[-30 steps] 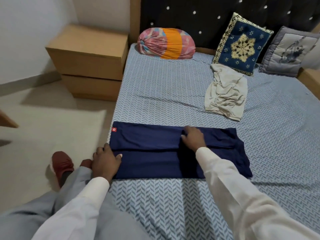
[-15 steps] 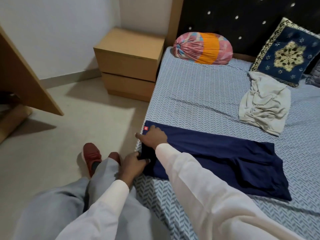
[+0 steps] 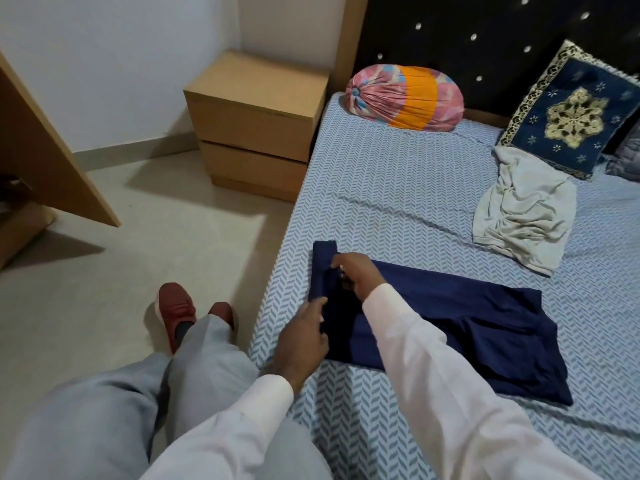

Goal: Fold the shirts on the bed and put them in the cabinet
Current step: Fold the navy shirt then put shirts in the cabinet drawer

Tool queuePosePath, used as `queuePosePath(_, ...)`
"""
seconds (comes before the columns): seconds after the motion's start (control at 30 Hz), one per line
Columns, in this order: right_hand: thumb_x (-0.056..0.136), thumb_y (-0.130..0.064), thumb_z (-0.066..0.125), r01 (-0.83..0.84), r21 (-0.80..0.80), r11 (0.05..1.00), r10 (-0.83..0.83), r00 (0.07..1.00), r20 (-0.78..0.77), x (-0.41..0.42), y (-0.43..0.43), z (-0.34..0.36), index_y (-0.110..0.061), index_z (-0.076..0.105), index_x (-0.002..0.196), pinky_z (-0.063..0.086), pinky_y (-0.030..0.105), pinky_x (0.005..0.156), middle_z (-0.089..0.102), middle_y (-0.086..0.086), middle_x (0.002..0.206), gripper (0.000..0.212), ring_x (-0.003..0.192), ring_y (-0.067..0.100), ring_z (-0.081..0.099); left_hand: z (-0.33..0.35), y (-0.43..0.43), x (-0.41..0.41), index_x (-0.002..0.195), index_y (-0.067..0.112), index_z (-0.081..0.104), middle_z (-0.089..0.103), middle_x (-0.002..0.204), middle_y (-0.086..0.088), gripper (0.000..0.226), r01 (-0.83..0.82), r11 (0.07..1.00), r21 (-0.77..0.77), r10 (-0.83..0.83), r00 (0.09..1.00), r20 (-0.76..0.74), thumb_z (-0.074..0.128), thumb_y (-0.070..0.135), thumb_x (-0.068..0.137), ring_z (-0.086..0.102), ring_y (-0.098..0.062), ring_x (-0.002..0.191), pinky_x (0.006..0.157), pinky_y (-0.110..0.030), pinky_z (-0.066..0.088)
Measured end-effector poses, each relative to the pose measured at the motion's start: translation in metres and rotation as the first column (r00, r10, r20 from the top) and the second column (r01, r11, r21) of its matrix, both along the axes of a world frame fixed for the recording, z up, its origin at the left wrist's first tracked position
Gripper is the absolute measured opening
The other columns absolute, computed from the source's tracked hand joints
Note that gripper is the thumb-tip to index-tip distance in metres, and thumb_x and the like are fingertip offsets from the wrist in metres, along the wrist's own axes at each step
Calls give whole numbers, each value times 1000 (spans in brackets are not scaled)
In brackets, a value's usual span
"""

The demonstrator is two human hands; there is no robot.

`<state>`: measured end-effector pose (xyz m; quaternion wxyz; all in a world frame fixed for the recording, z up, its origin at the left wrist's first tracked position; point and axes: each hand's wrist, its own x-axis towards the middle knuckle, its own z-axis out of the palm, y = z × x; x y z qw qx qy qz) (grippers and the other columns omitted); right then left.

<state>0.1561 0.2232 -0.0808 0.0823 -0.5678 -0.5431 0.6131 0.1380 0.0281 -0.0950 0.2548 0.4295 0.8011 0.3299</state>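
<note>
A navy blue shirt (image 3: 460, 320), folded into a long strip, lies across the near left part of the bed (image 3: 398, 188). Its left end is lifted and turned up. My right hand (image 3: 356, 275) pinches that raised end near its far corner. My left hand (image 3: 304, 334) grips the same end at its near corner, by the bed's edge. A crumpled off-white shirt (image 3: 523, 209) lies unfolded farther back on the right, in front of the cushions.
A wooden two-drawer nightstand (image 3: 256, 123) stands by the bed's head on the left. A slanted wooden panel (image 3: 45, 150) rises at far left. A pink and orange bolster (image 3: 405, 98) and a blue embroidered cushion (image 3: 568, 112) lean against the dark headboard. My red shoes (image 3: 176, 306) stand on the floor.
My right hand moved from the strip's middle to its left end. Both hands took hold of that end and lifted it up off the bed. The view swung left.
</note>
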Motion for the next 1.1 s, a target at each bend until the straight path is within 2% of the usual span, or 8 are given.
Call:
queuePosePath(0.13,77,-8,72,-70,121,990,54,990,127,21,13,-16,-20,49,72,54,35,63,55,5,74,26,70,19,55,-11,5,13,144,19,40,51,119,-5,59,246,944,-221,-284,945,-163,50,4,87,54,-24,109,86,-38,50)
queuePosePath(0.27,72,-19,70,-203,308,929,90,934,346,20,10,-17,-21,53,94,59,40,77,65,5,96,28,85,26,66,-18,5,6,151,19,35,53,120,-3,65,326,924,-201,-343,938,-54,59,26,91,55,-19,110,90,-35,49)
queuePosePath(0.47,86,-18,60,-505,684,526,26,814,580,14,-14,-18,-11,52,124,46,43,84,52,15,124,39,114,38,51,-24,1,-11,126,20,52,56,117,-4,49,-256,967,-13,256,967,-16,66,46,87,60,-24,103,88,-39,51)
queuePosePath(0.57,97,-51,45,-668,543,508,130,683,719,3,-27,-21,-12,57,125,39,46,97,55,13,133,49,121,35,50,-29,5,-15,115,19,47,63,108,-3,55,-226,938,-262,238,971,12,73,49,77,64,-29,97,79,-38,53)
queuePosePath(0.67,86,-74,43,-777,382,500,184,527,830,-10,-41,-14,-11,53,135,34,49,102,51,10,137,82,124,34,46,-30,15,-7,117,18,59,70,107,-2,45,-94,959,-268,164,954,252,74,39,80,66,-22,93,73,-30,51)
queuePosePath(0.83,91,-27,53,-789,200,580,355,467,810,-29,-47,3,-8,57,128,44,35,83,59,6,125,42,113,26,59,-25,13,-12,109,12,69,72,108,-9,32,-133,983,-128,183,773,607,78,23,81,67,-23,95,84,-38,56)
queuePosePath(1.0,89,-15,52,-801,294,521,374,524,765,-61,-68,22,-10,20,152,51,39,73,58,17,123,71,107,36,62,-10,-20,-45,82,25,59,69,83,3,17,-214,968,-128,250,820,515,75,30,80,65,-17,79,67,-28,51)
queuePosePath(1.1,84,-10,49,-832,325,450,468,529,708,-100,-84,34,-18,38,140,46,36,69,58,15,116,58,102,35,61,5,-48,-72,83,19,58,69,83,-3,23,-316,942,-115,335,855,395,72,37,79,65,-25,80,71,-38,52)
